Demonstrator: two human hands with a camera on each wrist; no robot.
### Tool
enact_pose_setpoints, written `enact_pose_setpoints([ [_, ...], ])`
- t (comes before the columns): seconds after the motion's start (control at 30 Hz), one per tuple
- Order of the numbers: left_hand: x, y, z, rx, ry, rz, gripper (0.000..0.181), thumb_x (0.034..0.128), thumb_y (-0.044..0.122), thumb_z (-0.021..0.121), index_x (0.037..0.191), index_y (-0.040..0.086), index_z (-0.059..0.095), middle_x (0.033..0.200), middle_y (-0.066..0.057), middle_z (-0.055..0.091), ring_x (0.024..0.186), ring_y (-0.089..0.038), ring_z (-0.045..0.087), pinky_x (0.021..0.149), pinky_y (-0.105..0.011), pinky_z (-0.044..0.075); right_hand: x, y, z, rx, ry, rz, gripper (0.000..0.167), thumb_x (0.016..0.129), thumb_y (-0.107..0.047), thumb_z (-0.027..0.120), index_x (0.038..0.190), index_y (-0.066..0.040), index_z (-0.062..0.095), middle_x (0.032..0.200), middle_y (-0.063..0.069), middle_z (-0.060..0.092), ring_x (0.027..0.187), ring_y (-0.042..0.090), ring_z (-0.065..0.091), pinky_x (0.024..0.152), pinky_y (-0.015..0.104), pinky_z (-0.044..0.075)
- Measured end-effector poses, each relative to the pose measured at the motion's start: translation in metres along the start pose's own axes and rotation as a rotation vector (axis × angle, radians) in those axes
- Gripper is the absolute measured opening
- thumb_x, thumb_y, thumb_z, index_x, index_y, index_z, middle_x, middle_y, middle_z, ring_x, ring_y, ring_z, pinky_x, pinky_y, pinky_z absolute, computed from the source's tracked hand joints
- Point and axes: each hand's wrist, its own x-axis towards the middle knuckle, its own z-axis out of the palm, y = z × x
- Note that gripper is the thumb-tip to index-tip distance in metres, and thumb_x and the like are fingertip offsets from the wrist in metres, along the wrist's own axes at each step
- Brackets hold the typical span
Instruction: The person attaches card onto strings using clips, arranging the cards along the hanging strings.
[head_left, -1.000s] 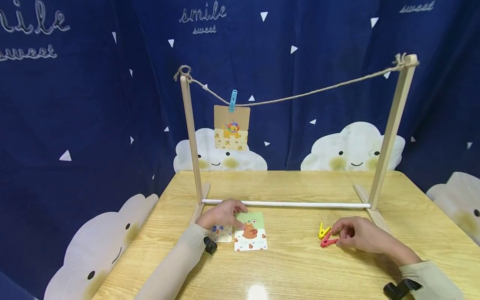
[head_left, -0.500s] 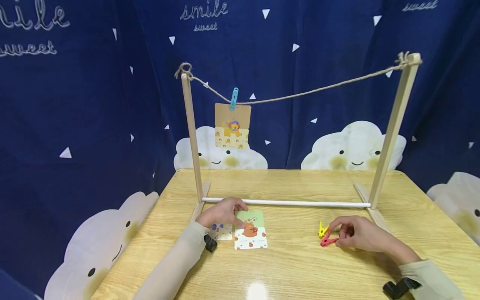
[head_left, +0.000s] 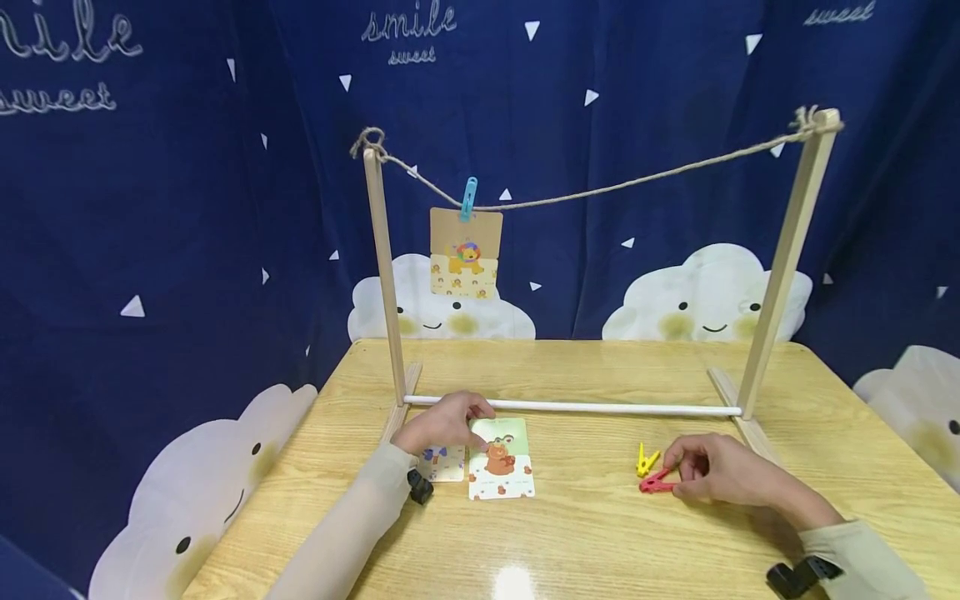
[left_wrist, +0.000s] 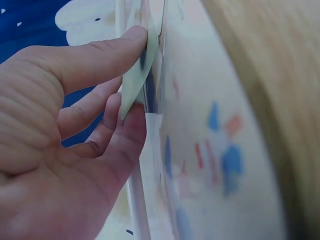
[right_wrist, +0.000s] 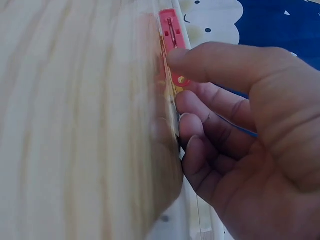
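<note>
While the left hand (head_left: 442, 423) is pinching the bear card (head_left: 501, 482) toward the left edge of the table (head_left: 592, 546), the right hand (head_left: 716, 471), nearer the right edge, is pinching the red clip (head_left: 655, 483) by its handle end (probably for leverage).

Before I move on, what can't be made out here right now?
- Head view: most of the cream card with blue print, hidden by the left hand.
- Head view: any fine print on the hanging tan-and-cream lion card, too small.
- Left wrist view: outlines of the blue and red shapes, blurred.
- Right wrist view: most of the yellow plastic clothespin, behind the red plastic clothespin and right hand.
</note>
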Motion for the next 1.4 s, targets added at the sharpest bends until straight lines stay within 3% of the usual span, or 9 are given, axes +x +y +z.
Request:
enact_pose_setpoints([
  [0.23, -0.001, 0.001, -0.003, -0.038, 0.016, 0.026, 0.046, 0.0815, 0.006, 0.088, 0.123, 0.006, 0.069, 0.118, -0.009, 0.067, 0.105, -0.025, 0.061, 0.091, -0.038, 0.052, -0.002, 0.001, -0.002, 0.032, 0.018, 0.030, 0.025, 0.086, -0.014, 0.085, 0.102, -0.012, 0.066, 0.076, -0.005, 0.062, 0.065, 0.002, 0.054, 0.055, 0.023, 0.046],
  [0.47, -0.001, -0.001, -0.006, -0.026, 0.031, 0.008, 0.042, 0.0841, 0.011, 0.087, 0.122, 0.013, 0.070, 0.117, -0.003, 0.066, 0.101, -0.020, 0.061, 0.089, -0.039, 0.052, -0.003, -0.003, -0.003, 0.084, 0.042, 0.026, 0.019, 0.091, -0.010, 0.080, 0.102, -0.012, 0.065, 0.082, -0.002, 0.064, 0.071, 0.004, 0.058, 0.059, 0.023, 0.049],
  [0.63, -0.001, 0.000, -0.009, -0.049, 0.044, 0.003, 0.037, 0.0844, 0.013, 0.087, 0.119, 0.017, 0.072, 0.114, 0.000, 0.068, 0.098, -0.018, 0.061, 0.087, -0.038, 0.051, -0.004, -0.003, -0.003, 0.165, 0.051, 0.029, 0.020, 0.090, -0.002, 0.076, 0.104, -0.005, 0.062, 0.089, 0.003, 0.071, 0.078, 0.007, 0.064, 0.067, 0.025, 0.055],
  [0.93, 0.000, 0.003, -0.014, -0.104, 0.051, 0.028, 0.034, 0.0845, 0.013, 0.087, 0.116, 0.017, 0.073, 0.115, 0.002, 0.069, 0.098, -0.016, 0.063, 0.090, -0.039, 0.052, -0.002, -0.008, -0.008, 0.228, 0.082, 0.001, 0.023, 0.090, -0.001, 0.077, 0.107, 0.001, 0.062, 0.098, 0.012, 0.074, 0.085, 0.013, 0.071, 0.071, 0.028, 0.059],
  [1.4, 0.000, 0.006, -0.016, -0.131, 0.052, 0.043, 0.036, 0.0827, 0.014, 0.088, 0.115, 0.020, 0.073, 0.107, 0.004, 0.069, 0.092, -0.017, 0.063, 0.085, -0.036, 0.053, -0.002, -0.009, -0.011, 0.397, 0.097, -0.032, 0.029, 0.088, 0.008, 0.074, 0.111, 0.010, 0.057, 0.108, 0.021, 0.076, 0.097, 0.019, 0.075, 0.075, 0.028, 0.061],
])
